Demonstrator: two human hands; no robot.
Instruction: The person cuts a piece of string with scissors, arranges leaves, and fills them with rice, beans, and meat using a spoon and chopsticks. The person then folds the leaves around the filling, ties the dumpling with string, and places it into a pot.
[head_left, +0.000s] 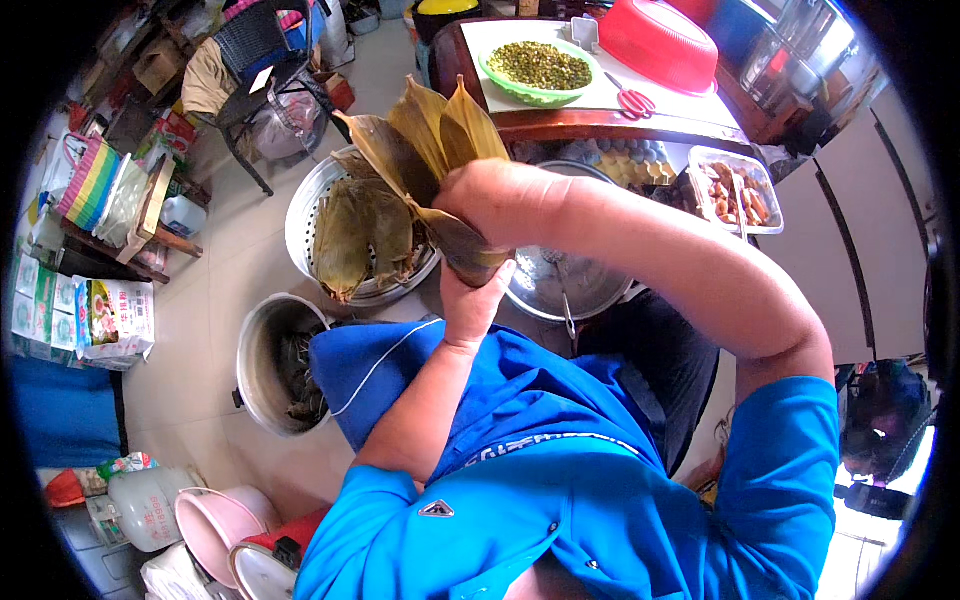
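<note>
Two bare hands meet near the middle of the head view, and we see them working on one bundle of long brown-green leaves [445, 140]. From the fingers the bundle rises toward the upper left, its long axis slanting, tips fanned apart at the top and its lower part curled over between the hands. The left hand [472, 305] is nearer that curled end: it supports it from below, thumb laid against the leaf, its other fingers mostly hidden. The right hand [480, 200] sits higher, bent inward against the bundle's right side; we cannot tell exactly what its covered fingertips pinch. Behind and left of the bundle, more leaves [342, 240] lie in a perforated metal colander [299, 215]. Just right of the left hand and partly beneath the right forearm, we find a metal bowl [605, 275] with a spoon [567, 305] in it. Toward the upper right, a green basin [545, 98] holds small greenish-yellow pieces.
</note>
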